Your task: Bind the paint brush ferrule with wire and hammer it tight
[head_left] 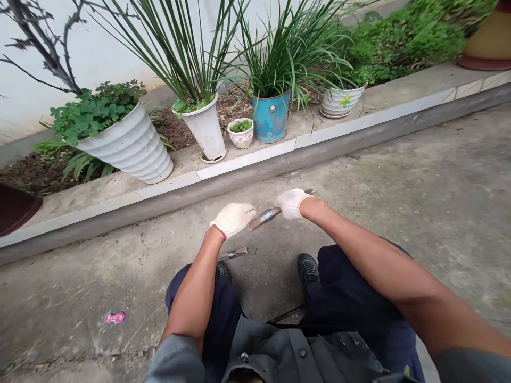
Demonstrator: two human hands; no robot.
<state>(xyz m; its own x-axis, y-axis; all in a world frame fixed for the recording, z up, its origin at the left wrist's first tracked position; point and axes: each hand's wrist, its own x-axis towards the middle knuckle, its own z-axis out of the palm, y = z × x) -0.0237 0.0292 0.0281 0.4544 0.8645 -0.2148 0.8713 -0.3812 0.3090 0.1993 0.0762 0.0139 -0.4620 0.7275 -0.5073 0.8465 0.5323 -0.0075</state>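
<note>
Both my hands wear white knit gloves and hover over the concrete ground in front of my knees. My right hand (293, 203) is closed round the handle of a small metal trowel-like tool (265, 217), whose grey blade points left. My left hand (233, 218) has its fingers curled, the fingertips touching the blade's tip. A second small hand tool (232, 254) lies on the ground beside my left shoe (224, 271), below my left wrist. My right shoe (307, 267) is just to the right.
A raised concrete ledge (247, 159) runs across ahead, carrying a ribbed white pot (130, 146), a tall white pot (206, 129), a tiny white pot (240, 134), a blue pot (270, 118) and a low white pot (341, 101). A pink scrap (115, 318) lies at lower left.
</note>
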